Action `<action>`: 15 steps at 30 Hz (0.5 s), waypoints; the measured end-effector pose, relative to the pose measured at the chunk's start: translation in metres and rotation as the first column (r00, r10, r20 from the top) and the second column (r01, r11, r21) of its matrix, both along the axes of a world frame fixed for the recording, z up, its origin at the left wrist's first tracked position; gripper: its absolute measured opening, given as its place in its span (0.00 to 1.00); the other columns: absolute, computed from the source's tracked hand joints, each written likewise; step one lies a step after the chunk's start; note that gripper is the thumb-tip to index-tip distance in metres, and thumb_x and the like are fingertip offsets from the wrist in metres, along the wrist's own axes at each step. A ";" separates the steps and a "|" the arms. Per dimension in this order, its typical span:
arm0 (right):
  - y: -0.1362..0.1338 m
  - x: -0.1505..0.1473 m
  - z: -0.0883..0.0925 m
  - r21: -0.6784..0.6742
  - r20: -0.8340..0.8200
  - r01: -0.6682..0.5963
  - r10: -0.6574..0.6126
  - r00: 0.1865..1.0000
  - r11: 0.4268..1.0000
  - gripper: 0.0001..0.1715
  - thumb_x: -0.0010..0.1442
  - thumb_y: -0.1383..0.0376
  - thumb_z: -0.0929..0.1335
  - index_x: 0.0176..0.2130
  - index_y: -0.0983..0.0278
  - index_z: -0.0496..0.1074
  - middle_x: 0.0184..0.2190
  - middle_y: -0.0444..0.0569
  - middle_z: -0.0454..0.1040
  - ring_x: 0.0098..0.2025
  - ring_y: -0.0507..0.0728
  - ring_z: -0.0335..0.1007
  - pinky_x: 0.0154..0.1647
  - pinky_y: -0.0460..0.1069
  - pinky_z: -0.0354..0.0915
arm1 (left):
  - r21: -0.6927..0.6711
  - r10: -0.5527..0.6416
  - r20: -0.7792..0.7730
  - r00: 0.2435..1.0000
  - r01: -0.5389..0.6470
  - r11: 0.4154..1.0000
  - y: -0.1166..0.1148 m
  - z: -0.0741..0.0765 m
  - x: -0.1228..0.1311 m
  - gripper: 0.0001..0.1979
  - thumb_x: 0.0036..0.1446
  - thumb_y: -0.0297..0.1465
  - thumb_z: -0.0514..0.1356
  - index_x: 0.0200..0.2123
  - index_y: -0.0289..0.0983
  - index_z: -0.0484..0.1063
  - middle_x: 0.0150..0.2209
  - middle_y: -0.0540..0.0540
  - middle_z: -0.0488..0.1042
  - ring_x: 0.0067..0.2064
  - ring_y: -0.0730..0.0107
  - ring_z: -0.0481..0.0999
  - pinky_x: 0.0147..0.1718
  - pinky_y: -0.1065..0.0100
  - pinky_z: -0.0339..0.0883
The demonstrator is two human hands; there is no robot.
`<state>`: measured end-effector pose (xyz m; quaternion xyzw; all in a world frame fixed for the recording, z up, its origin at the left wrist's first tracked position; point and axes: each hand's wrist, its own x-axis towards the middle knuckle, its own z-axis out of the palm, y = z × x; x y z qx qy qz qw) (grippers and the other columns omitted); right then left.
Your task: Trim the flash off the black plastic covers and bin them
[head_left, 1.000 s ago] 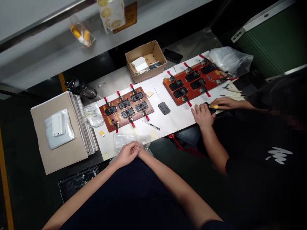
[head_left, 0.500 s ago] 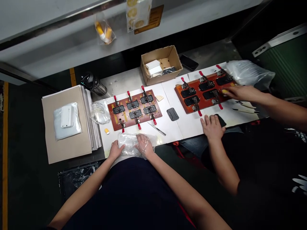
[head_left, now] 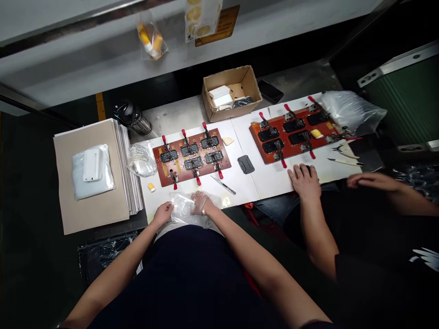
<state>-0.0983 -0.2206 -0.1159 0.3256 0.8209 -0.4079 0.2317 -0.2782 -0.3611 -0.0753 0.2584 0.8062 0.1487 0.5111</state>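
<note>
A clear plastic bag [head_left: 182, 206] lay at the table's [head_left: 251, 188] near edge, toward the left corner, its long axis running roughly along that edge. The right hand [head_left: 202, 204] was nearer its middle, film over its loosely bent fingers; whether they gripped anything could not be told. The left hand [head_left: 163, 213] was almost closed, pinching the bag's left end, so the bag extended rightward from it. Toward the table's far edge sat a clamp board [head_left: 181, 174], with a thin pen-like tool [head_left: 223, 185] just off its near right corner.
</note>
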 end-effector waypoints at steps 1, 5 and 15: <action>-0.002 0.001 0.001 -0.028 -0.002 0.008 -0.008 1.000 1.000 0.24 0.65 0.55 0.68 0.56 0.65 0.69 0.57 0.55 0.67 0.57 0.63 0.66 0.57 0.62 0.65 | 0.005 0.007 0.009 1.000 -0.007 1.000 0.000 0.001 0.001 0.15 0.65 0.39 0.59 0.48 0.34 0.72 0.45 0.44 0.76 0.43 0.65 0.77 0.44 0.58 0.74; -0.010 0.011 0.006 -0.165 -0.001 0.045 -0.046 0.999 0.985 0.26 0.66 0.55 0.68 0.58 0.65 0.66 0.55 0.54 0.70 0.52 0.60 0.70 0.53 0.60 0.69 | 0.033 0.050 0.038 0.998 -0.051 0.998 -0.001 0.004 0.001 0.16 0.65 0.40 0.59 0.46 0.34 0.73 0.44 0.44 0.76 0.42 0.65 0.77 0.43 0.58 0.73; -0.014 -0.009 0.048 -0.377 0.035 0.142 -0.139 0.990 0.915 0.16 0.65 0.58 0.69 0.48 0.68 0.72 0.43 0.49 0.75 0.42 0.56 0.74 0.44 0.55 0.73 | 0.058 0.153 0.070 0.986 -0.157 0.986 -0.004 0.005 -0.002 0.20 0.66 0.45 0.56 0.45 0.34 0.74 0.43 0.44 0.78 0.43 0.64 0.78 0.46 0.57 0.72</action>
